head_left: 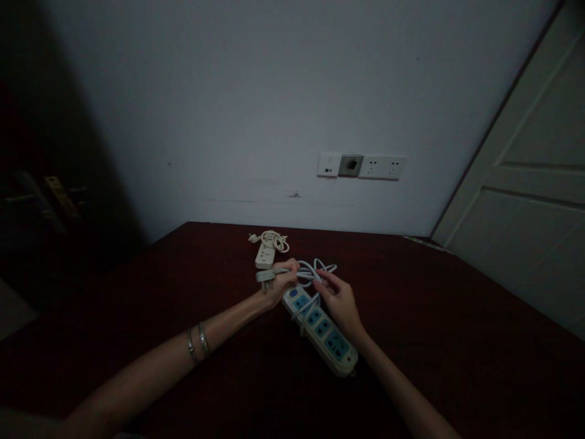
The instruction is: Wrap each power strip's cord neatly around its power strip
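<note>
A white power strip (323, 332) with blue socket faces lies slantwise on the dark red table. Its pale cord (307, 274) is gathered in loops above the strip's far end, and one turn crosses over the sockets. My left hand (284, 281) is closed around the cord bundle, with the grey-white plug (265, 277) sticking out to its left. On the other side, my right hand (337, 299) pinches the loops between thumb and fingers, just above the strip's right edge.
Behind my left hand a smaller white power strip (265, 255) lies with its coiled cord (274, 240) on top. The dark red table (411, 305) meets a pale wall carrying a row of wall sockets (381, 167). A white panelled door (530, 183) stands at the right.
</note>
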The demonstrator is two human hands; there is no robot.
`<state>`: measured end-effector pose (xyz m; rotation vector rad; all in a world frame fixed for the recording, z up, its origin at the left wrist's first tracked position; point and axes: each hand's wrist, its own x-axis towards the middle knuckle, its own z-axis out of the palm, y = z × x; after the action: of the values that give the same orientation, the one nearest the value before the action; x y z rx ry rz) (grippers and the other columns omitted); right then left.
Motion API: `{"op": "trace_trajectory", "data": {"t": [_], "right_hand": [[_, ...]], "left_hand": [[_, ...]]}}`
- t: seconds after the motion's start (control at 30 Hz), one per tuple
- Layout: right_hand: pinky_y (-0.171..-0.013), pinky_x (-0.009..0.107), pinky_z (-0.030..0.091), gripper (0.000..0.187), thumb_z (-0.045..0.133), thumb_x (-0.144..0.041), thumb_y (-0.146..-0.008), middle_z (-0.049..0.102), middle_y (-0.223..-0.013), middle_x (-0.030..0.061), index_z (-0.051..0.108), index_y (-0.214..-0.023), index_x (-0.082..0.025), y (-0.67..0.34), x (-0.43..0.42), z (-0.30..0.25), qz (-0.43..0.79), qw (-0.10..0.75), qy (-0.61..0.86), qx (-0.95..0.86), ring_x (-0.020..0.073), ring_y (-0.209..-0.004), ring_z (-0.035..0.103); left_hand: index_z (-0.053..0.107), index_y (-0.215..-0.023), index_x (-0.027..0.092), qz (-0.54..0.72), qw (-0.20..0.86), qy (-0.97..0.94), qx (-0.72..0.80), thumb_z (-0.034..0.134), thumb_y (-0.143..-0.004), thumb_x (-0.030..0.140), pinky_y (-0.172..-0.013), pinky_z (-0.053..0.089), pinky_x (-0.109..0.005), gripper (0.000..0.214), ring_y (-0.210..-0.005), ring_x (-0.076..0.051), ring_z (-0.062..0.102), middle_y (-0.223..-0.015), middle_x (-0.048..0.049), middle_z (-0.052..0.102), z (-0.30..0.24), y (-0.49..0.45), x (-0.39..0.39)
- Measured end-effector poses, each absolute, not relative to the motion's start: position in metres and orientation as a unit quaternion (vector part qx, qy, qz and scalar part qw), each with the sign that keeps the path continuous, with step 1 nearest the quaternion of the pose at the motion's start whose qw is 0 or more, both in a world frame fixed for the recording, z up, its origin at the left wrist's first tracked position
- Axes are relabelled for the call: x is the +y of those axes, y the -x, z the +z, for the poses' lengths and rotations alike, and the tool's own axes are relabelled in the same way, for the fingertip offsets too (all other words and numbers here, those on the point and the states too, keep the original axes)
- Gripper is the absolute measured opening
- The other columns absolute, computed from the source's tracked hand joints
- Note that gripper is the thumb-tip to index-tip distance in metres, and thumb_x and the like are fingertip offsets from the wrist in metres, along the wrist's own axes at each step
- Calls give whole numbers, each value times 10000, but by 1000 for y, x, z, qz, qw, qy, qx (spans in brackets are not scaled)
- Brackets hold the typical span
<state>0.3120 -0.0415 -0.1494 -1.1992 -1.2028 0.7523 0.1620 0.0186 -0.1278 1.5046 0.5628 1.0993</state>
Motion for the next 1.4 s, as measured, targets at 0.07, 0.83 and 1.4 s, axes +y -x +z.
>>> {"op": "trace_trajectory", "data": {"t": [0.07,0.83,1.4], "right_hand": [[-507,235,412,436,611,-398,-745,591,-647,3,616,-1091,-134,-310,-45,-147,260,587,544,-541,135,-533,541],[-787,328,450,318,390,-167,-858,591,-925,122,671,-1002,-130,-309,-44,-148,27,428,624,-653,207,-820,581],[-583,293,461,401,532,-261,-688,629,-740,65,609,-1049,-105,-312,-26,-158,292,592,578,-479,185,-637,587]], "left_hand": [[312,-494,173,483,564,-628,231,460,-515,218,-569,311,-258,156,-639,-122,336,-645,6,325,-128,-163,18],[287,-370,193,384,718,-569,114,407,-328,148,-554,276,-305,135,-555,-148,293,-483,-4,232,-118,-152,20],[290,-327,189,255,745,-616,19,516,-348,180,-581,204,-346,227,-551,-168,258,-401,-24,170,-111,-144,23]]}}
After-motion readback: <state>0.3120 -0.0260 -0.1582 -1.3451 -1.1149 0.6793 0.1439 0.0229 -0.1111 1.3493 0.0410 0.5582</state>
